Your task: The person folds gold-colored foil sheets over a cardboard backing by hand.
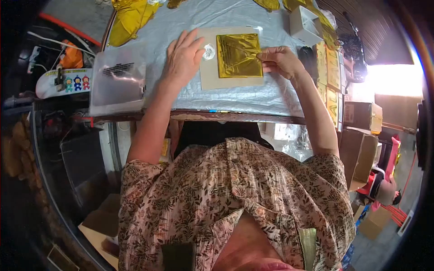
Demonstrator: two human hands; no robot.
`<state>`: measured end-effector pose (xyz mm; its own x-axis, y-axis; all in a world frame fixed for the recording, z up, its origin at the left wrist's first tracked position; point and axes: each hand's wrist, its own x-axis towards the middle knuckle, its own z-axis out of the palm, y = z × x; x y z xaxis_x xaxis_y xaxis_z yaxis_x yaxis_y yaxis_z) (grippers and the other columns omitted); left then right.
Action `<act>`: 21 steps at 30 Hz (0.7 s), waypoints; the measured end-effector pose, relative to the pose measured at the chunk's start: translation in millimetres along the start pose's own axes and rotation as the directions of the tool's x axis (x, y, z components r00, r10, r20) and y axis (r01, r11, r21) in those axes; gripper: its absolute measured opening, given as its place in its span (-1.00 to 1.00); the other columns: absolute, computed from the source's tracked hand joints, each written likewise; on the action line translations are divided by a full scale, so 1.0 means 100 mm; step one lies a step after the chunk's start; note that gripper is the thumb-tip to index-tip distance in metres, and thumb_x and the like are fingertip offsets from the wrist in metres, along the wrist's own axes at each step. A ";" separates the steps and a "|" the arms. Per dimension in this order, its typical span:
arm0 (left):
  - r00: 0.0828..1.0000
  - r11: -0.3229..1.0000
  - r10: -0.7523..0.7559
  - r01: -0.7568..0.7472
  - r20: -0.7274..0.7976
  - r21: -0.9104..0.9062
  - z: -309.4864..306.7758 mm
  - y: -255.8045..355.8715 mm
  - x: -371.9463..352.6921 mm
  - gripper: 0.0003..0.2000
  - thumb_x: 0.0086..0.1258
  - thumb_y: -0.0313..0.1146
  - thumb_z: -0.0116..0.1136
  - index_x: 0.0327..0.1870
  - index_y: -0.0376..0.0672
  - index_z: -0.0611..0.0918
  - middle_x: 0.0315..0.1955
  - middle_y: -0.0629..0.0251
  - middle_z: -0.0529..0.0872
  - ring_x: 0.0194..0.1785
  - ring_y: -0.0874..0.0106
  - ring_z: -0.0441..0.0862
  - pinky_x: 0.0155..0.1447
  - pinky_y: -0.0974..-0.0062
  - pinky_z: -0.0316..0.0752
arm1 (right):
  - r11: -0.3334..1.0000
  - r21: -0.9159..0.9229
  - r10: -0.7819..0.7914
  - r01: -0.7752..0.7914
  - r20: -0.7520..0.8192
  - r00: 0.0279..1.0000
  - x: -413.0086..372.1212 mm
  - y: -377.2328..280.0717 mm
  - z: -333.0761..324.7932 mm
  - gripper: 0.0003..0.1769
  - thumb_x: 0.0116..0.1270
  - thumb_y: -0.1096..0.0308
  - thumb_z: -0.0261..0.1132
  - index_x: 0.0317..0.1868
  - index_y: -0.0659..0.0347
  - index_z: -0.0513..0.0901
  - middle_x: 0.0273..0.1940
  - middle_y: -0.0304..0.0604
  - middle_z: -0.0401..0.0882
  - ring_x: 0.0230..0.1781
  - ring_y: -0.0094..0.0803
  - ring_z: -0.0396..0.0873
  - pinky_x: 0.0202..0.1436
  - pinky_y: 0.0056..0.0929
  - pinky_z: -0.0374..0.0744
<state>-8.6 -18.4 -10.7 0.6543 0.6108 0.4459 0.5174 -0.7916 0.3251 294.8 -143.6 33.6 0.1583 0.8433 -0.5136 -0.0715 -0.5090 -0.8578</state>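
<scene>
A flat, square gold foil packet (239, 65) lies on a beige board (209, 82) on the table. My right hand (281, 62) pinches the packet's right edge between thumb and fingers. At the board's left edge, my left hand (182, 56) rests with its fingers stretched out and holds nothing. Between that hand and the packet sits a small white coil (209, 52), like thin string or bands.
A stack of clear plastic sleeves (118, 83) lies at the table's left front. Gold foil (131, 20) is heaped at the back left. On the right stand a white plastic box (305, 26) and yellow printed boxes (327, 67). Cardboard cartons (361, 153) stand beyond the table.
</scene>
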 end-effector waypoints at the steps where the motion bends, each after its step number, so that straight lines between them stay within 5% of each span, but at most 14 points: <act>1: 1.000 1.000 -0.006 0.006 0.000 0.005 0.01 0.00 -0.02 -0.63 0.55 -0.19 0.14 0.27 -0.13 0.64 0.40 0.09 0.51 0.47 0.04 0.42 0.51 -0.01 0.23 | 1.000 0.020 -0.003 0.003 0.002 1.000 0.01 0.01 0.00 -0.85 0.41 0.35 0.44 -0.16 0.29 0.79 -0.29 -0.18 0.78 -0.38 -0.52 0.71 -0.29 -0.53 0.74; 17: 0.995 0.990 -0.097 0.093 -0.032 -0.110 0.07 -0.06 -0.08 -0.59 0.47 -0.14 0.22 0.27 -0.08 0.66 0.39 0.24 0.57 0.51 0.17 0.39 0.54 0.08 0.15 | 0.992 -0.046 0.117 -0.115 0.063 0.991 0.13 -0.23 0.14 -0.84 0.38 0.46 0.43 -0.10 0.36 0.73 -0.31 -0.12 0.75 -0.40 -0.42 0.73 -0.28 -0.45 0.79; 21: 0.995 0.991 -0.099 0.096 -0.033 -0.097 0.07 -0.04 -0.09 -0.58 0.48 -0.15 0.20 0.30 -0.08 0.64 0.40 0.25 0.56 0.51 0.19 0.39 0.54 0.07 0.14 | 0.991 -0.045 0.127 -0.125 0.040 0.991 0.16 -0.23 0.20 -0.83 0.38 0.38 0.47 -0.10 0.27 0.77 -0.33 -0.22 0.74 -0.41 -0.55 0.67 -0.34 -0.59 0.68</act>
<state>-12.6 -20.2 -22.3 0.5812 0.6855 0.4385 0.5220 -0.7274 0.4454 279.2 -114.9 44.8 0.1080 0.7780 -0.6190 -0.0466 -0.6180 -0.7848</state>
